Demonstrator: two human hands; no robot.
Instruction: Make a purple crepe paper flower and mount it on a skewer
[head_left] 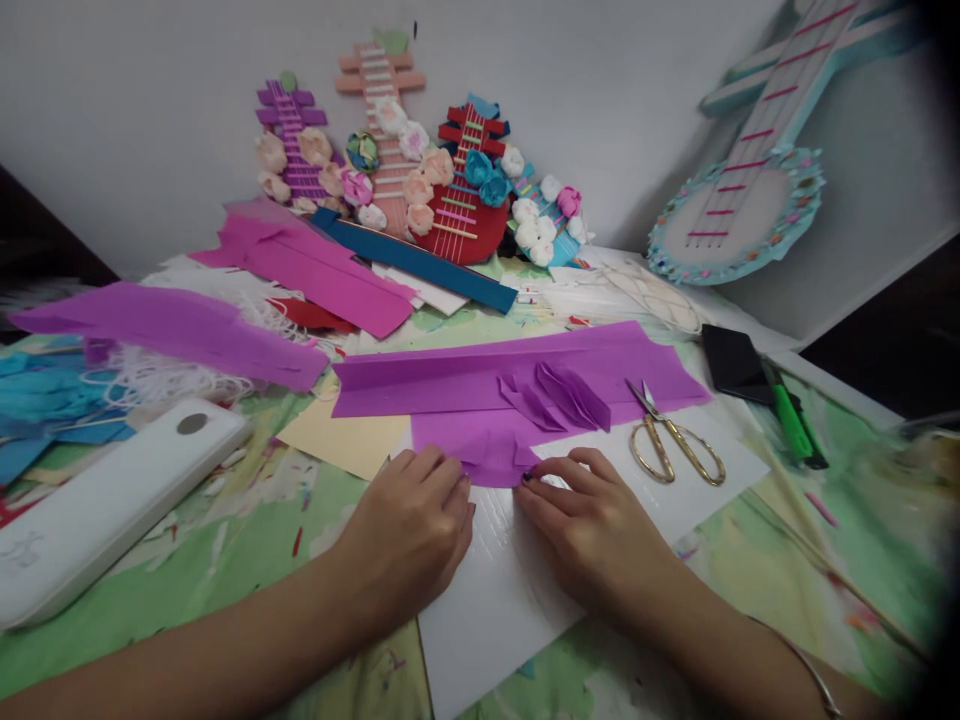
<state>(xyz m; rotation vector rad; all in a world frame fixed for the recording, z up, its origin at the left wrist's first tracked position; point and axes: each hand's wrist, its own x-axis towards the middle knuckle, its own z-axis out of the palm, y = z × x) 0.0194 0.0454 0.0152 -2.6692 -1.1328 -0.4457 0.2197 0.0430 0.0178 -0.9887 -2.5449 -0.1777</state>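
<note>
A small piece of purple crepe paper (491, 467) lies between my two hands over a white sheet (495, 610). My left hand (420, 520) has its fingers closed on the piece's left end. At the right end, my right hand (581, 520) pinches it with thumb and fingertips. Just beyond lies a long folded strip of purple crepe paper (420, 375). Several cut purple petal-shaped pieces (574, 395) rest on the strip. To the right, gold-handled scissors (671, 440) lie with their blades slightly apart.
A white oblong device (112, 510) lies at left. Green-handled cutter (795, 415) and black phone-like slab (735, 362) lie at right. Flower-decorated paper instruments (469, 190) lean on the wall; a pale blue one (739, 210) stands at right. Magenta paper (315, 265) lies behind.
</note>
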